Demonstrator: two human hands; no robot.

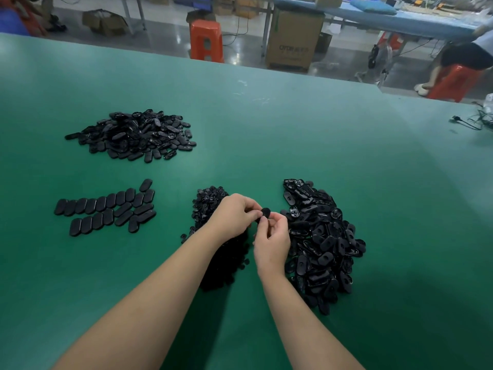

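**Small black part pinched between both hands**

Part point(265, 212): small, dark, rounded end showing, the rest hidden behind fingertips. Held clear of the mat point(266, 145), near centre, between the two near heaps. Likely lifted there for pressing one piece into another; exact join not visible.

Left hand point(232, 214): fingers curled, thumb and forefinger nipping the part's left side. Right hand point(272, 241): fingers curled likewise, thumb and forefinger gripping the part from the near right. Two-handed pinch probably for steadying against a snap fit.

Discs point(209, 202): heap of tiny round black bits, knobbly and loose, under and behind the left wrist.

Shells point(322, 244): bigger heap just right of the right hand. Oval, glossy hard plastic, many hollow side up with a slot showing. Both heaps within short reach, seemingly as feed stock, one per hand.

Rows point(106, 209): to the left, ovals with smooth matte backs up, laid edge to edge in two slanting lines. Probably finished pieces, lined up for counting.

Far heap point(133, 134): far left, more ovals, jumbled.

Mat: green, smooth, faint sheen.

Cable point(466, 121): thin, black, at the far right edge.

Beyond the table: orange plastic stool point(206, 40), cardboard box point(293, 41).
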